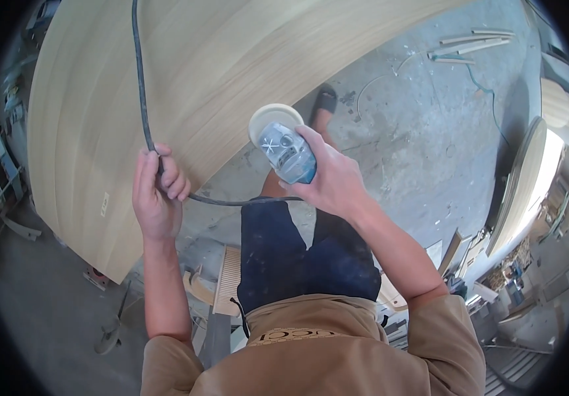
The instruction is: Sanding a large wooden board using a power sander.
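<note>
My right hand grips a dusty blue-and-grey orbital sander. Its round pad rests at the near edge of a large pale wood panel. My left hand is closed around the sander's black power cord. The cord runs up across the panel, then loops from my left hand back to the tool. My legs in dark shorts and one sandalled foot stand below the panel's edge.
Dusty concrete floor lies to the right, with thin wood strips and a blue cable on it. Curved wood panels lean at the right. Wood offcuts and a slatted piece lie near my feet. Metal frames stand at the far left.
</note>
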Available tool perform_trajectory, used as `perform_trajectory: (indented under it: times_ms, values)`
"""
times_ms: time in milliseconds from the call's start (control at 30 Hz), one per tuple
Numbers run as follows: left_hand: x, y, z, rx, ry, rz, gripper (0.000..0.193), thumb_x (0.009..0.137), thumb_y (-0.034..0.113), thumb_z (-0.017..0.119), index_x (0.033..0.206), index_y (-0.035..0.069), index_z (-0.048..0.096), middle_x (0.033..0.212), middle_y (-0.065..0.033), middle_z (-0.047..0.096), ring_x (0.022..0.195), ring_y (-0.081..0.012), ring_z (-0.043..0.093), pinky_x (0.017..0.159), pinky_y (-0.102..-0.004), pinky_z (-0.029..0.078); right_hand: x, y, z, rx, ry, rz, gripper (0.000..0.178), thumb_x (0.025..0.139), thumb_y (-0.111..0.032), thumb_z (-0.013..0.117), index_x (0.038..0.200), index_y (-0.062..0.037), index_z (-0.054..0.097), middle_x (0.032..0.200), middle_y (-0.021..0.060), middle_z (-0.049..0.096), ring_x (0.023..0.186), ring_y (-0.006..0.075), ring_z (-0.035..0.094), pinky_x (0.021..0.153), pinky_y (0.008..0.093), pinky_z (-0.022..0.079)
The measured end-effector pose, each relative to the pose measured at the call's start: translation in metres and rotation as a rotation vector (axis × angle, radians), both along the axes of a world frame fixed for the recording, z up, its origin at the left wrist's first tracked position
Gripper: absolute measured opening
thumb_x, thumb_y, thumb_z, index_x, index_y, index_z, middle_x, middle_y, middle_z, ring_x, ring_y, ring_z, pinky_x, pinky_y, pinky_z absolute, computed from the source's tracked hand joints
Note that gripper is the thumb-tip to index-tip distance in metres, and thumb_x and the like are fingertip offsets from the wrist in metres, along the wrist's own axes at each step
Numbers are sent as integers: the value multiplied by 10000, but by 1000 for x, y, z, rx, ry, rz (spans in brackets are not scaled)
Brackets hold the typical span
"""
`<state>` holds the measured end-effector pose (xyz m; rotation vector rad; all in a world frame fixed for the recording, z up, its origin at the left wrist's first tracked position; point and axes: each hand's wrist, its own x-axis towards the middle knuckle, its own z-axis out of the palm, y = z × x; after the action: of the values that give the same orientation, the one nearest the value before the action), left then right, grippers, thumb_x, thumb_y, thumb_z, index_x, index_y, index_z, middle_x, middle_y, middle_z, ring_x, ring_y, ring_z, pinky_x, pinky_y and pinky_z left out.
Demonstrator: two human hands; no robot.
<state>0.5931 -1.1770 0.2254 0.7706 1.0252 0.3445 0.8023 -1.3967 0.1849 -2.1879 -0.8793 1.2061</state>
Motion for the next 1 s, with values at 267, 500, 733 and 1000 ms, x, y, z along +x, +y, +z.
perform_trajectory:
  times_ms: [267,500,733,1000]
  values:
    - [17,-17,-8,-11,-31,-44,236,1152,272,396,1194,84,532,758,29,377,618,-77,344,585,-256,348,76,-21,-12,83,-128,-347,937,763,-329,919,1516,-55,433,1253,238,695,1164,351,682,995,436,535]
    - [46,-33,-2,10,-82,-73,215,1143,258,419,1208,84,528,770,24,393,632,-77,355,607,-261,361,134,-33,-26,129,-258,-568,1000,747,-378,943,1516,-4,424,1276,199,685,1178,280,666,1049,399,510]
    - [58,-39,1,20,16,-87,197,1136,249,429,1206,94,529,761,32,381,635,-76,347,602,-259,347,54,-8,1,-25,-47,-157,950,748,-331,925,1527,-140,418,1216,265,710,1150,407,711,971,460,549]
    - [60,-40,17,36,55,-93,198,1137,260,426,1205,100,522,756,34,357,628,-78,329,595,-260,334,130,-28,-9,71,-130,-333,951,733,-354,935,1506,-99,442,1238,250,704,1148,380,709,986,445,545]
